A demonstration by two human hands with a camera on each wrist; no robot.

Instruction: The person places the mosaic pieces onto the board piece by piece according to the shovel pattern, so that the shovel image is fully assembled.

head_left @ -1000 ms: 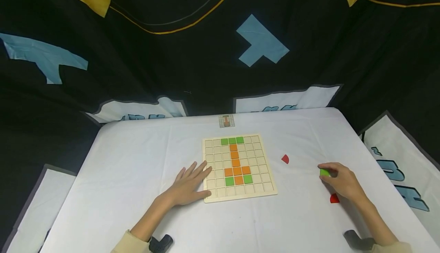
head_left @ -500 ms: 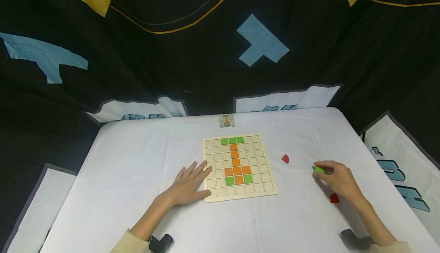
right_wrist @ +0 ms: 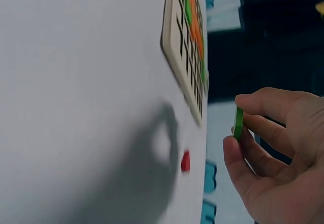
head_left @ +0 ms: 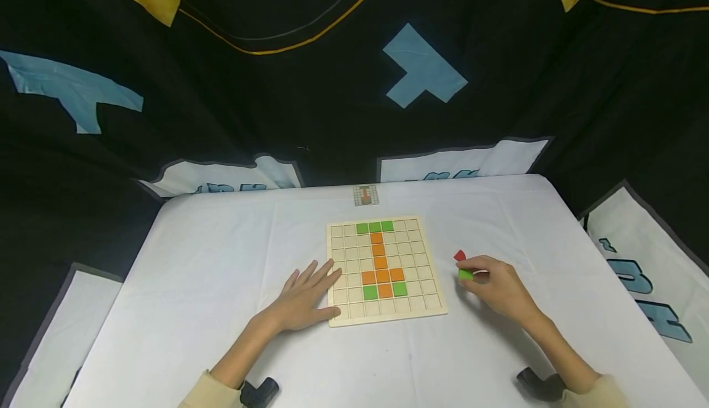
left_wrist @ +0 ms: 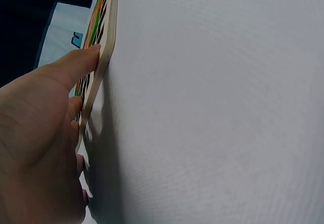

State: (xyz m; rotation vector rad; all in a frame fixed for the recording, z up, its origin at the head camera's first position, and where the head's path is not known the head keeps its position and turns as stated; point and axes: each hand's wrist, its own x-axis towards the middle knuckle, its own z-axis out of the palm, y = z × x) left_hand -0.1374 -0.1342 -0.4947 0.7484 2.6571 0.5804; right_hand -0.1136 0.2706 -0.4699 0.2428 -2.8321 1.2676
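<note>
A pale wooden grid board (head_left: 426, 294) lies on the white table, with green and orange square tiles set in some of its cells. My left hand (head_left: 304, 300) rests on the board's left edge with fingers spread, and in the left wrist view the thumb (left_wrist: 81, 64) touches its rim. Right of the board, my right hand (head_left: 501, 288) pinches a green square tile (head_left: 466, 274) between thumb and fingertips. The right wrist view shows that green tile (right_wrist: 238, 122) edge-on, held above the tabletop. Just behind the hand lies a red wedge-shaped piece (head_left: 460, 255).
A small pattern card (head_left: 365, 196) lies near the table's far edge, beyond the board. Dark curtains with blue and yellow patches hang behind the white table (head_left: 221, 260). A dark device (head_left: 259, 392) is at the left wrist, another (head_left: 540, 386) at the right.
My right hand has moved left toward the board, carrying the green tile. My right forearm now covers where the second red piece lay. The left hand stays in place.
</note>
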